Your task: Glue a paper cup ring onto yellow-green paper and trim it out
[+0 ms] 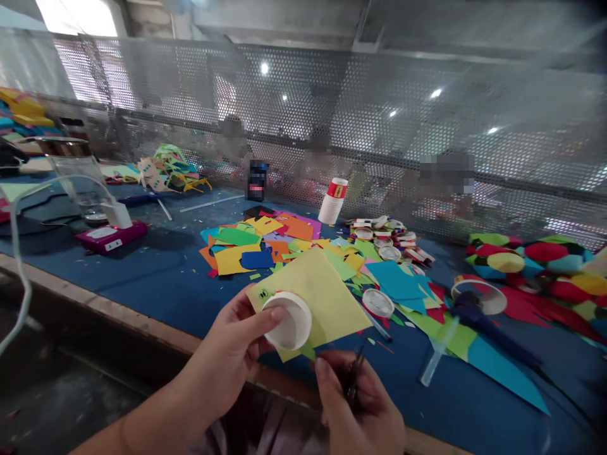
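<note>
My left hand [241,335] pinches a cut-off round paper cup base [296,322] against a pale yellow sheet of paper [327,297]. Its thumb lies inside the cup base's rim, while the fingers are behind the sheet. A small dark drawing marks the sheet's left corner. My right hand [355,398] is closed around a slim dark tool [355,373], whose kind I cannot make out. Its thumb and fingertip are at a small green paper piece [308,351] under the sheet's lower edge; whether they grip it is unclear.
Coloured paper scraps [241,237] cover the table's middle. Behind them stand stacked paper cups [333,201] and a phone [257,180]. More cup bases [378,303] lie right, near a glue gun [493,328]. A magenta box [112,237] and white cable [21,253] are left.
</note>
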`<state>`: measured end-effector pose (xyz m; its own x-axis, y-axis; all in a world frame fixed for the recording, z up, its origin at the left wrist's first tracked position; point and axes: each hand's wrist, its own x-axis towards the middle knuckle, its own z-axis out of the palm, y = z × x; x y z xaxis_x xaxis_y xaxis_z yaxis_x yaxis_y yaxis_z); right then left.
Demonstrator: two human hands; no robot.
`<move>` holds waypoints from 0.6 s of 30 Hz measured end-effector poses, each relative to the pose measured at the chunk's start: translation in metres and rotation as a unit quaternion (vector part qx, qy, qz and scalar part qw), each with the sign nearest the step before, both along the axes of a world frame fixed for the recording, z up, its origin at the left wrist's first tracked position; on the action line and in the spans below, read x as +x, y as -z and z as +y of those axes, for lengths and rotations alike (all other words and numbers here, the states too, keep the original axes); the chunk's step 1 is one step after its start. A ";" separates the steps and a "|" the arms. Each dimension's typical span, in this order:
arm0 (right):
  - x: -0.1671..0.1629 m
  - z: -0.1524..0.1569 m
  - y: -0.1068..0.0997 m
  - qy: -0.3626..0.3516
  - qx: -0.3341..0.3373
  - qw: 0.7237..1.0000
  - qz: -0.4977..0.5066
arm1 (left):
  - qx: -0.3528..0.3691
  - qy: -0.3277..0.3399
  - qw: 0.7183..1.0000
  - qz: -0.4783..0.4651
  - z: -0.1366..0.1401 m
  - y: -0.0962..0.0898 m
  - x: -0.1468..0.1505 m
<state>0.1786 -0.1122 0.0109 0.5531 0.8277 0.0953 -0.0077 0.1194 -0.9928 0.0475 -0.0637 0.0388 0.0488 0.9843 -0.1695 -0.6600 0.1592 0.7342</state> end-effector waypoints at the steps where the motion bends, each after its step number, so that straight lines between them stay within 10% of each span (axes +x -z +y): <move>1: 0.001 0.001 -0.002 0.001 -0.008 1.000 0.000 | 0.001 -0.001 1.000 -0.002 0.000 0.001 0.000; 18: 0.000 0.003 0.007 -0.099 -0.007 0.991 0.091 | -0.013 -0.010 1.000 -0.012 0.002 0.009 0.003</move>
